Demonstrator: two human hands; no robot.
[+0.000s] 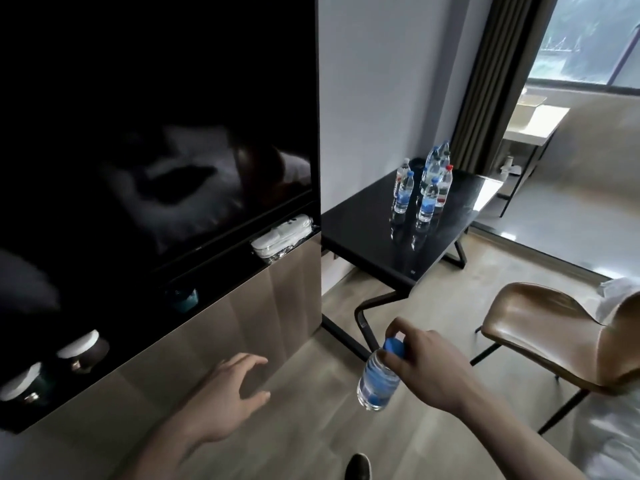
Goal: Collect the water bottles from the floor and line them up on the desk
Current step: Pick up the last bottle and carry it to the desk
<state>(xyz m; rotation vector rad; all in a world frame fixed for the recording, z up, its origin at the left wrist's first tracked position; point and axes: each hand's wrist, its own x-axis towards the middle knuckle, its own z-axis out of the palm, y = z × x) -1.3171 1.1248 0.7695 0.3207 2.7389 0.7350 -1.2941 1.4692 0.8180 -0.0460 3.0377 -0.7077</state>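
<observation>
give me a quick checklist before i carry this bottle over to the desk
1. Grip on bottle: right hand holds the clear plastic blue-capped water bottle by its neck, hanging tilted. Ok.
2. Cap closed: fingers cover part of the cap. Cannot tell.
3. Left hand free: open, holding nothing. Ok.
4. Space on the glossy black desk: near half is bare; the standing water bottles cluster at the far end. Ok.
5. Path: the brown leather chair stands to the right, with open floor between it and the desk. Ok.
6. Existing line: the bottles look bunched rather than in a row. Not ok.
</observation>
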